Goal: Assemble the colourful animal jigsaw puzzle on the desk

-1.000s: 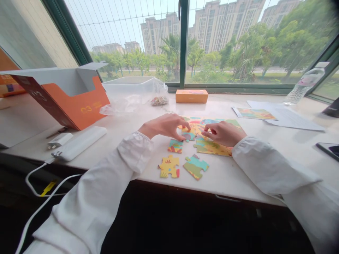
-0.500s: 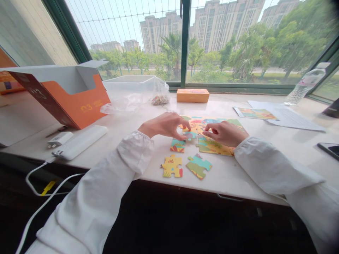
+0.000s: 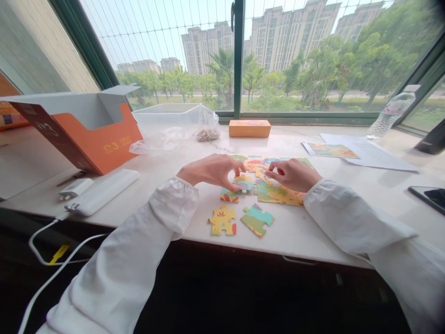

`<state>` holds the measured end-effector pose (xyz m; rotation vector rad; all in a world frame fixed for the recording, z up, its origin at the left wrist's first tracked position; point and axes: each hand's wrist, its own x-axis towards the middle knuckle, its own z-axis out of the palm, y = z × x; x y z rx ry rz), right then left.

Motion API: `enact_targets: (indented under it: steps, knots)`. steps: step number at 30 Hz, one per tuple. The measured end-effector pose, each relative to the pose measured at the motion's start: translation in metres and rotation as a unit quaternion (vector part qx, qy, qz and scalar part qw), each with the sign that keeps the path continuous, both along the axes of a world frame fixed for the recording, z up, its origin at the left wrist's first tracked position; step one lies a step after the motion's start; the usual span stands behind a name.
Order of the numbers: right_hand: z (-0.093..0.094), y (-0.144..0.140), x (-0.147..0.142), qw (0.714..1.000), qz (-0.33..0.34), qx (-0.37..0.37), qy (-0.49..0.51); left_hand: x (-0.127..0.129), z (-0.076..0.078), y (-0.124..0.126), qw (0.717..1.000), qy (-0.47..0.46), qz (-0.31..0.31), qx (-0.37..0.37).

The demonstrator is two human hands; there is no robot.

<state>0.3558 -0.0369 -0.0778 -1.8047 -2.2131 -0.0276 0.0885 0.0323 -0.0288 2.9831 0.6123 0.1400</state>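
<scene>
My left hand (image 3: 215, 170) curves over a jigsaw puzzle piece (image 3: 245, 185) with teal and yellow print, thumb at its near edge and index finger at its far side. My right hand (image 3: 295, 174) is closed, fingers curled and thumb near the index fingertip, over the joined part of the jigsaw puzzle (image 3: 278, 195). What its fingertips hold, if anything, is hidden. Beside the left thumb lies a loose teal and red piece (image 3: 229, 195). Nearer the table edge are a yellow piece (image 3: 222, 220) and a teal and green piece (image 3: 257, 220).
An orange open box (image 3: 114, 139), a clear plastic tub (image 3: 163, 113) and a small orange box (image 3: 249, 129) stand behind. A white power strip (image 3: 104, 192) lies left. To the right are a picture card (image 3: 330, 150), papers (image 3: 382, 155), a water bottle (image 3: 392, 111) and a phone (image 3: 429, 195).
My left hand has drawn slightly nearer to me, with the held piece moving along. My right hand keeps its place on the joined puzzle. The whole view has shifted a little.
</scene>
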Motion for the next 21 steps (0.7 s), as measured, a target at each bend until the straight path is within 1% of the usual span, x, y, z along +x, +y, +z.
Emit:
enact_targets:
  steps: [5,10,13,17,21]
  knots:
    - [0.001,-0.001,-0.002,1.000,-0.012,0.003,0.013,0.004,-0.001,0.001,0.998,-0.041,0.003,0.052]
    - [0.001,0.000,-0.006,0.998,0.009,-0.022,0.050,0.009,-0.011,0.004,0.994,-0.052,0.019,0.096]
    - [0.000,0.000,-0.007,0.998,0.020,-0.028,0.051,0.010,-0.016,0.006,0.993,-0.046,0.024,0.102]
    - [0.000,-0.001,-0.006,0.999,0.007,-0.016,0.042,0.009,-0.017,0.008,0.994,-0.045,0.022,0.100]
    - [0.001,0.000,-0.005,0.997,0.008,-0.019,0.078,0.011,-0.017,0.006,0.991,-0.067,0.009,0.111]
